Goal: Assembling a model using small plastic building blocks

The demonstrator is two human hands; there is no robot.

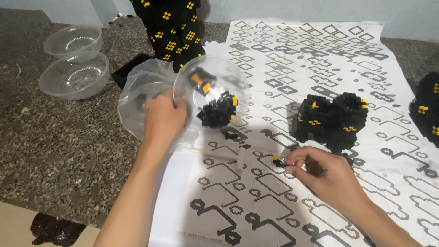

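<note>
While left hand [163, 116] tips a clear bowl [211, 93] of loose black/yellow bricks [218, 112] on its side, gripping the rim, right hand [320, 176] pinches a small black-yellow brick [277, 160] betw. thumb & fingertips, just above the printed sheet [292, 68].

Built so far: squat black block w/ yellow spots [330, 120], near right hand; tall black tower [173, 29] at back; another black section [427, 107] at right edge.

Left: bricks in bowl, few loose on sheet. Spare: 2 empty bowls [75, 66], plastic bag [141, 98].

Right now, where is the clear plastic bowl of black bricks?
Head view, left of centre: the clear plastic bowl is tilted up by the left hand, over the printed sheet's left edge.
</note>
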